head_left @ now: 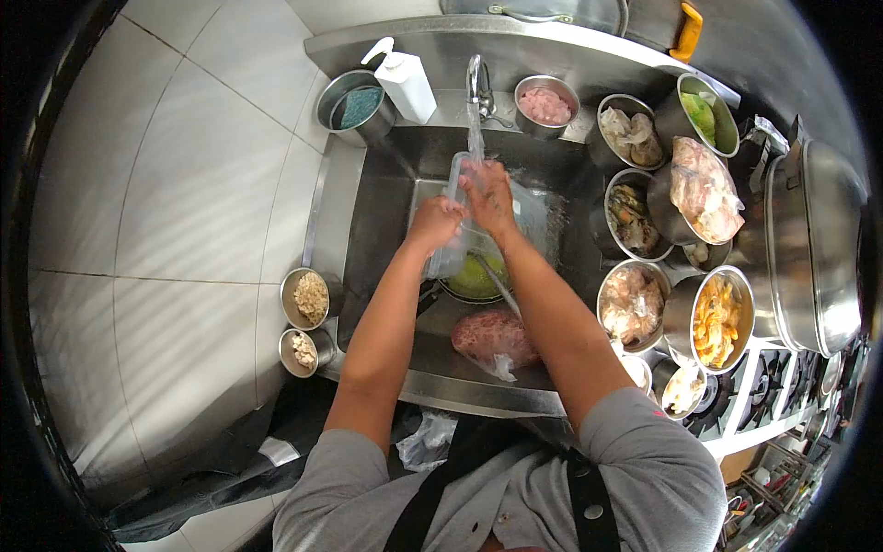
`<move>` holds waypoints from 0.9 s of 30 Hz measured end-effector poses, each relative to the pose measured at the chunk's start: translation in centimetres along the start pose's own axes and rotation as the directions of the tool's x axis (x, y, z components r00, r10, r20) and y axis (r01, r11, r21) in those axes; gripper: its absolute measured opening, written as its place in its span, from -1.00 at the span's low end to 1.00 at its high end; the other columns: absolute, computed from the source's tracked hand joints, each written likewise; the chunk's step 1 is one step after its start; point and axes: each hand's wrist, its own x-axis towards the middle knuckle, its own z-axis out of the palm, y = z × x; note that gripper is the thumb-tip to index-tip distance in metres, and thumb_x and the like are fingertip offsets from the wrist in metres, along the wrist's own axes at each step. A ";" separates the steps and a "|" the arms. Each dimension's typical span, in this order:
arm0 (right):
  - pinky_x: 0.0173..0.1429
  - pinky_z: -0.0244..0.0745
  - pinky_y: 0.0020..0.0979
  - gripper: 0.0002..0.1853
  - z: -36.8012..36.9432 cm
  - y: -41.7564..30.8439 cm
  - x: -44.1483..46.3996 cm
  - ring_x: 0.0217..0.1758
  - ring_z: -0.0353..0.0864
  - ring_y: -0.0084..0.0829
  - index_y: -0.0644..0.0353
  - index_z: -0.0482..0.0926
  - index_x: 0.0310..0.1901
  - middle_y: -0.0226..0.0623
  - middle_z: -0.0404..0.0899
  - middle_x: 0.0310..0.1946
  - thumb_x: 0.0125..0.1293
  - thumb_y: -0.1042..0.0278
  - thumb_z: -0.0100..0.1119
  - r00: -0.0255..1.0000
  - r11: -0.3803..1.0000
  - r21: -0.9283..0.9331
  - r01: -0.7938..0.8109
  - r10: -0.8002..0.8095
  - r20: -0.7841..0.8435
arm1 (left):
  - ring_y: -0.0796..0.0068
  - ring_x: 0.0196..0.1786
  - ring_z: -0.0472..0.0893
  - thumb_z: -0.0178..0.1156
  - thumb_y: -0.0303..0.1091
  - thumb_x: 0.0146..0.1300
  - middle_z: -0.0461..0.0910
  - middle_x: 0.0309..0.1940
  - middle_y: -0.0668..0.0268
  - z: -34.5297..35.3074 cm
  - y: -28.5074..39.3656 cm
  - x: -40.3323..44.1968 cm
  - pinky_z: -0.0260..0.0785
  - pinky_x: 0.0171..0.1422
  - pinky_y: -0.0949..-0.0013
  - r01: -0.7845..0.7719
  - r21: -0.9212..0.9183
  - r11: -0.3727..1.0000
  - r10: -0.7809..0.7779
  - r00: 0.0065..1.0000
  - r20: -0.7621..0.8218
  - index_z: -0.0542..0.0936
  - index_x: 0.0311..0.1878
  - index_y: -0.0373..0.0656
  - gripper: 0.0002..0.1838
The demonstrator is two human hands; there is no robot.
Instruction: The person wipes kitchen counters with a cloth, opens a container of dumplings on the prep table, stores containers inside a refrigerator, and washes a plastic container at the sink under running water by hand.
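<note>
Water runs from the tap [475, 83] onto a clear plastic container [457, 175] over the sink [382, 193]. My left hand [436, 224] is closed on the container's near left side. On its right side, under the stream, my right hand [488, 195] touches it with bent fingers; blur hides whether they grip it. Below the container, a pan with green liquid [474, 279] and a metal handle sits in the sink. A plastic bag of reddish meat [493, 340] lies nearer to me. Another clear container [532, 216] shows behind my right hand.
A white pump bottle [406, 87] and a pot with a blue scrubber [359, 109] stand back left. A bowl of pink meat [545, 104] is right of the tap. Several food-filled metal pots [633, 299] line the right side, beside a stove [762, 386]. Two small bowls [306, 299] sit left.
</note>
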 end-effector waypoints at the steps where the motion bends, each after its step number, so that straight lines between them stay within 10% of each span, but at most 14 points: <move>1: 0.08 0.39 -0.20 -0.76 -0.3 0.4 0.5 -0.10 0.53 -0.11 0.15 0.66 -0.09 -0.13 0.58 -0.18 0.21 0.33 0.22 0.996 0.996 0.023 -0.086 0.085 0.040 | 0.48 -0.46 0.56 0.10 -0.48 0.22 0.61 -0.43 0.26 0.1 -0.4 0.0 0.47 -0.41 0.37 -0.017 0.049 0.999 0.016 0.999 0.028 0.66 -0.21 -0.32 -0.82; 6: -0.15 0.45 -0.17 -0.88 -0.6 -0.1 0.9 -0.27 0.58 -0.03 0.21 0.67 -0.31 -0.06 0.56 -0.49 0.14 0.41 0.20 0.981 0.981 0.026 -0.190 0.189 0.046 | 0.46 -0.46 0.57 0.12 -0.44 0.21 0.62 -0.42 0.21 0.3 -0.6 0.1 0.49 -0.43 0.36 -0.036 0.150 0.988 0.028 0.998 0.054 0.66 -0.22 -0.33 -0.80; 15: 0.53 -0.01 -0.12 -0.50 2.6 7.7 -4.3 0.42 0.21 0.05 0.28 0.36 0.30 0.02 0.31 0.34 0.43 0.20 -0.17 0.933 0.909 -0.275 -0.314 0.348 0.086 | 0.41 -0.45 0.57 0.10 -0.43 0.29 0.54 -0.46 0.28 -2.0 -1.1 -2.3 0.57 -0.40 0.36 -0.180 -0.158 0.971 0.149 0.971 -0.189 0.65 -0.20 -0.28 -0.83; 18: 0.60 -0.15 -0.18 -0.46 4.5 7.7 -5.7 0.50 0.09 0.04 0.22 0.30 0.37 0.02 0.22 0.41 0.47 0.13 -0.28 0.889 0.794 -0.527 -0.303 0.435 0.145 | 0.45 -0.39 0.59 0.08 -0.47 0.31 0.55 -0.39 0.28 -1.9 -1.3 -2.6 0.58 -0.40 0.37 -0.099 -0.247 0.964 0.049 0.979 -0.198 0.66 -0.25 -0.28 -0.83; 21: 0.55 0.00 -0.17 -0.47 4.8 3.0 -7.5 0.42 0.30 -0.06 0.22 0.34 0.35 0.06 0.42 0.26 0.49 0.08 -0.20 0.972 0.956 -0.232 -0.179 0.209 0.112 | 0.49 -0.37 0.56 0.18 -0.39 0.29 0.61 -0.29 0.26 -2.2 -2.9 -1.1 0.56 -0.43 0.33 -0.066 -0.228 0.971 0.018 0.978 -0.206 0.65 -0.19 -0.30 -0.82; 24: 0.44 0.22 -0.17 -0.47 0.0 2.4 -6.2 0.35 0.38 0.02 0.17 0.55 0.15 0.07 0.47 0.22 0.42 -0.03 -0.19 0.819 0.925 -0.085 -0.370 0.368 0.440 | 0.32 -0.37 0.61 0.20 -0.39 0.23 0.62 -0.26 0.19 -2.5 -2.3 -0.6 0.54 -0.35 0.24 -0.006 0.114 0.993 0.025 0.985 -0.169 0.67 -0.21 -0.29 -0.82; 27: 0.34 0.31 -0.14 -0.43 -1.4 7.0 -3.2 0.27 0.46 0.02 0.21 0.60 0.05 0.09 0.53 0.14 0.33 -0.15 -0.05 0.626 0.643 -0.017 -0.766 0.751 0.210 | 0.07 -0.26 0.65 0.20 -0.40 0.14 0.62 -0.20 0.04 -0.4 -1.2 -0.9 0.52 -0.16 0.15 -0.240 0.647 0.724 0.351 0.935 -0.045 0.67 -0.23 -0.28 -0.81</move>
